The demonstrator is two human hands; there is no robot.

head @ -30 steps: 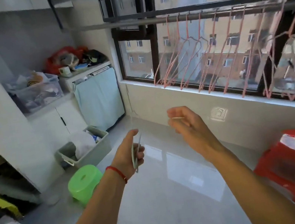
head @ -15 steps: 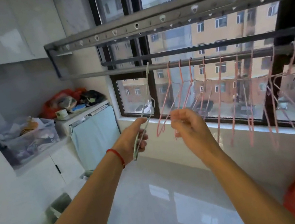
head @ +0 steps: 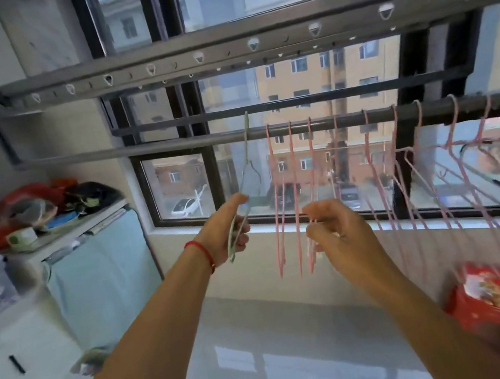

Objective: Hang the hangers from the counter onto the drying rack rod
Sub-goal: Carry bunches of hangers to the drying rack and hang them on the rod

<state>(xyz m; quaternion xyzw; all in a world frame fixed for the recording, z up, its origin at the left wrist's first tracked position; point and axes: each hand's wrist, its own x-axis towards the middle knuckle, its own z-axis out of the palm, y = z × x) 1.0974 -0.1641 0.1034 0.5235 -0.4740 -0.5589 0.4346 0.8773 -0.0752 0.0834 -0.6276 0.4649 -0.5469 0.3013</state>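
Nearest me, the right hand [head: 337, 234] has its fingers curled in, with the lower ends of the pink hangers [head: 290, 202] just behind them; whether they pinch one I cannot tell. The left hand [head: 228, 226] grips a pale green hanger [head: 247, 170], whose hook reaches the rod [head: 168, 144] above the fingers.

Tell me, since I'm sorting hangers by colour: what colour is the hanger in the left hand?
Pale green, seen in the head view: hanger, left hand.
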